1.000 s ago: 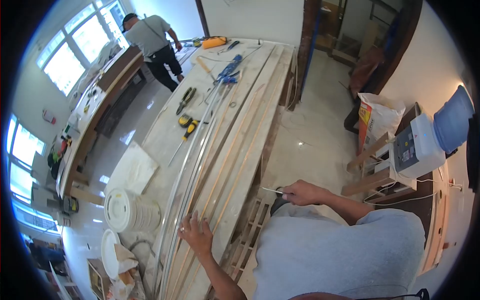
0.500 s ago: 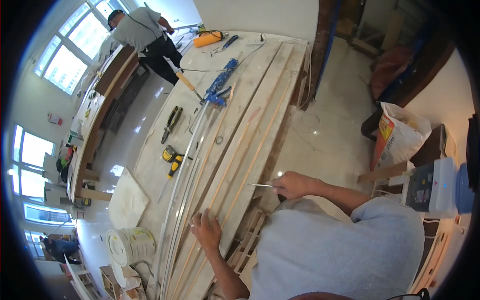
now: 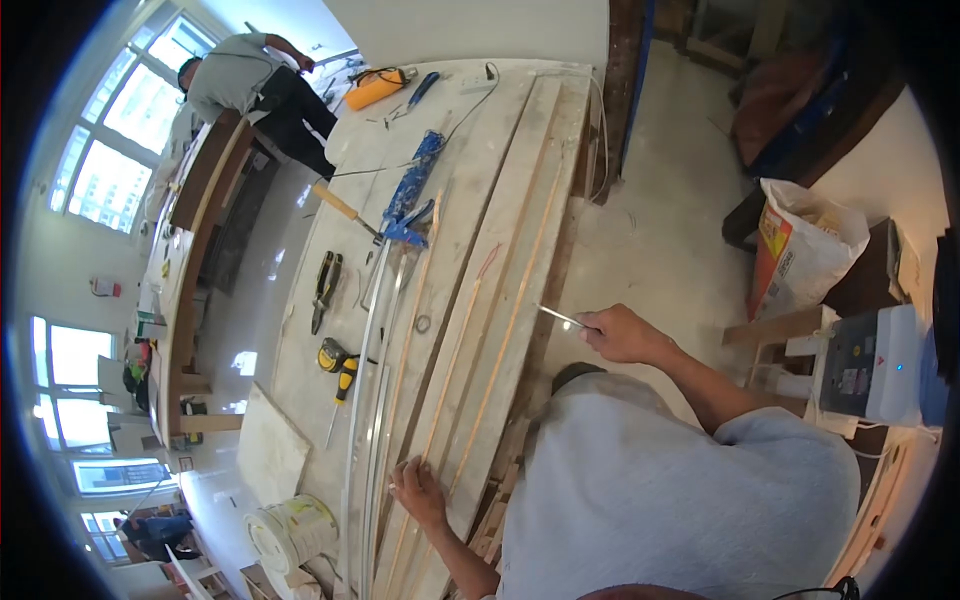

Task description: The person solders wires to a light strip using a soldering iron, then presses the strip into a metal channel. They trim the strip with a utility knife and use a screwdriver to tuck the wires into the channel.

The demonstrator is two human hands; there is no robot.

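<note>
My left hand [image 3: 418,490] rests on the workbench, its slightly bent fingers touching the thin wooden strips [image 3: 455,345]. A small whitish spot shows at its fingers; I cannot make out what it is. Off the bench's right edge, my right hand [image 3: 618,334] is closed around a thin metal-bladed tool [image 3: 558,317], its tip pointing toward the bench. The tool's handle is hidden in my fist. Long shiny metal strips [image 3: 357,400] lie left of the wooden ones. Beyond them sits a blue caulking gun [image 3: 412,190], beside a wooden-handled tool [image 3: 345,208].
Pliers [image 3: 325,290], a tape measure [image 3: 331,355] and a yellow-black screwdriver [image 3: 345,385] lie on the bench [image 3: 300,330]. A bucket [image 3: 290,535] stands at lower left, a white sack [image 3: 805,250] at right. Another person [image 3: 250,85] bends over a far bench.
My right hand has moved up and to the right with the tool, whose blade now slants upward. My left hand stays on the strips, its fingers more bunched. The view has shifted slightly.
</note>
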